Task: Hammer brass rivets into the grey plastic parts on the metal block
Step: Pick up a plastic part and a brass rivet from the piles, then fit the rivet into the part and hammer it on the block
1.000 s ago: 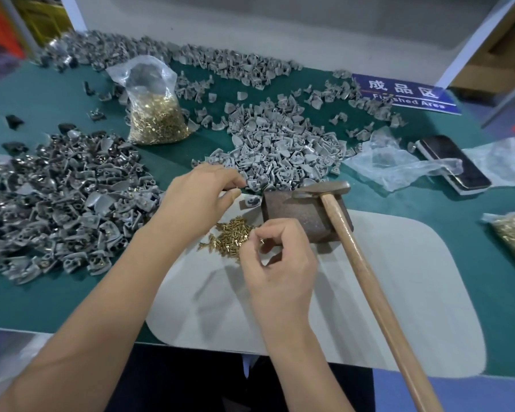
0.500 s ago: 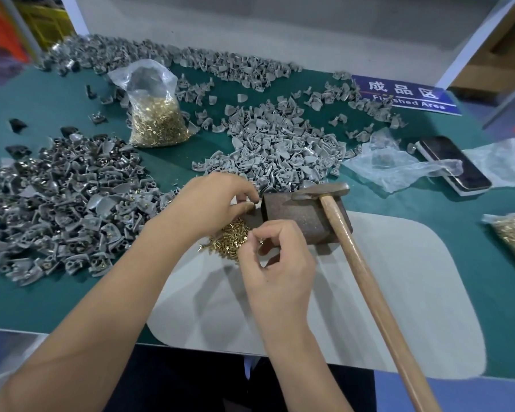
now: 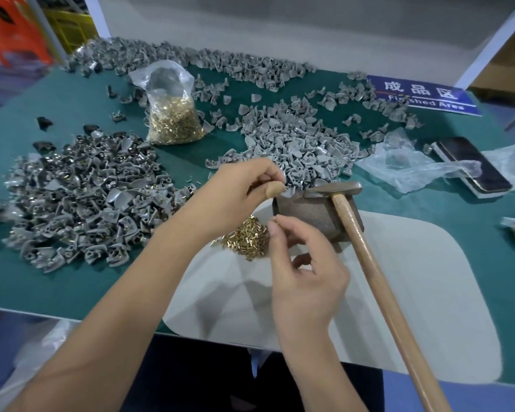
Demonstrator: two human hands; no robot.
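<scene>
Item: small grey moulded plastic part (image 3: pixel 289 190), pinched between thumb and fingers of our left hand (image 3: pixel 240 197) and held at the left top edge of the dark rusty metal block (image 3: pixel 315 214); we cannot tell whether it sits flat on the block yet.

Item: one small brass rivet (image 3: pixel 275 223), barely visible, seemingly pinched at the fingertips of our right hand (image 3: pixel 305 278), which hangs just in front of the block with the other fingers loosely curled.

Item: loose heap of brass rivets (image 3: pixel 246 239) on the pale rounded mat (image 3: pixel 399 278), just beside the block.

Item: wooden-handled hammer (image 3: pixel 378 281), head resting on top of the block, handle sloping towards us, held by neither hand.

Item: pile of grey plastic parts (image 3: pixel 295 147) behind the block; a second, darker pile (image 3: pixel 72 197) on the left, brass glinting among its pieces.

Item: clear bag of brass rivets (image 3: pixel 173 114), standing on the green table (image 3: pixel 72 289).

Item: blue sign reading Finished Area (image 3: pixel 422 95); a phone (image 3: pixel 470 165) under crumpled clear plastic.

Risks, as we judge them: the rivet is tiny and may slip from the pinch or enter the hole crooked. The part lies near the block's edge and could tip off. The hammer head crowds the block top, leaving little room.
</scene>
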